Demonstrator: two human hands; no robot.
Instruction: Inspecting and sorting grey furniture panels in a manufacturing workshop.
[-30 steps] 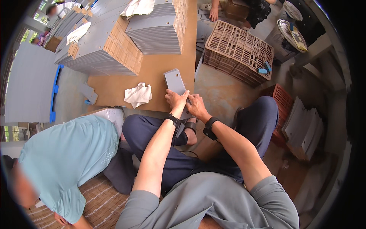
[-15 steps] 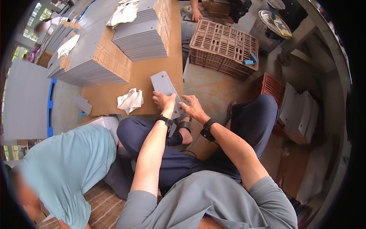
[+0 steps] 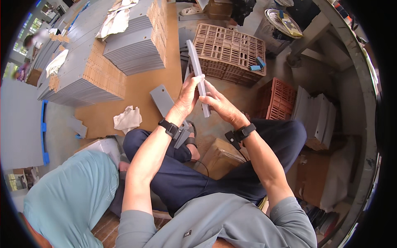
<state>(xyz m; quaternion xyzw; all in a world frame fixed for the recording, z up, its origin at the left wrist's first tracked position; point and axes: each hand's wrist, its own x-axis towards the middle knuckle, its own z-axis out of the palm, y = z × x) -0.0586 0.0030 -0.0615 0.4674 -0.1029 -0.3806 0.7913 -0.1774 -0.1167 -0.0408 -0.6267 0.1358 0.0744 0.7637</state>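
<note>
A narrow grey panel (image 3: pixel 196 62) is raised in front of me, turned almost edge-on. My left hand (image 3: pixel 187 97) grips its left face, with the thumb over the near edge. On the other side my right hand (image 3: pixel 223 104) closes against the panel, its fingers partly hidden behind it. Below and to the left, another grey panel (image 3: pixel 160 98) with small holes lies on the brown board (image 3: pixel 142 89), partly covered by my left forearm. A crumpled white cloth (image 3: pixel 127 118) rests left of that panel.
Tall stacks of grey panels (image 3: pixel 134 53) stand at the far left. Ahead is an upturned brown plastic crate (image 3: pixel 227 47) bearing small blue blocks (image 3: pixel 257 64). To the right are a red crate (image 3: pixel 278 101) and upright panels (image 3: pixel 316 115). A co-worker in a light blue shirt (image 3: pixel 72 194) bends close at left.
Both hands have lifted a panel up and away from the brown board and turned it on edge. Another panel now shows lying on the board. The view has shifted slightly right.
</note>
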